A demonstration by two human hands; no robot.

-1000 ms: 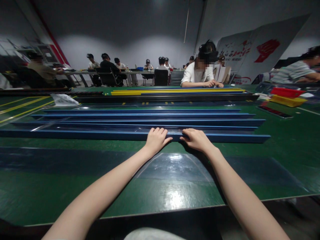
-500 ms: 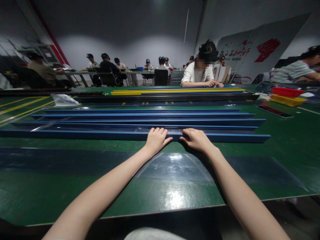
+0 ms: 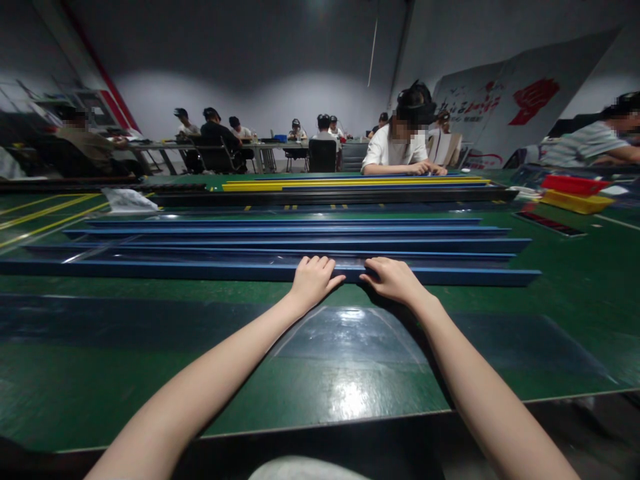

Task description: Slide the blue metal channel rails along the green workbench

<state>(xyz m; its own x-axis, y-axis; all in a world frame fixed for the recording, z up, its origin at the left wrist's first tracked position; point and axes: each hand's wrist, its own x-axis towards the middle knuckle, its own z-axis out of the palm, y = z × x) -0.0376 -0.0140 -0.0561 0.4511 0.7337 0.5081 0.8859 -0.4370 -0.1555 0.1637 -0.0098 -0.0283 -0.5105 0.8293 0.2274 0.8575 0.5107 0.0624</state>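
A long blue channel strip [image 3: 200, 270] lies crosswise on the green table, nearest to me of several such strips. My left hand [image 3: 314, 277] is closed over its near wall, thumb on the front face and fingers reaching over the top edge. A short gap to the right, my right hand [image 3: 390, 275] grips the same wall, its fingers curled over. The fingertips of both hands are hidden behind the edge. Clear plastic film [image 3: 350, 333] lies flat between the strip and me, under my forearms.
More blue strips [image 3: 400, 243] lie behind the held one. Farther back are a black strip [image 3: 340, 195] and yellow strips [image 3: 350, 183]. A phone-like dark slab [image 3: 550, 223] and red bin [image 3: 575, 184] are at right. A person in a white shirt [image 3: 395, 150] sits opposite.
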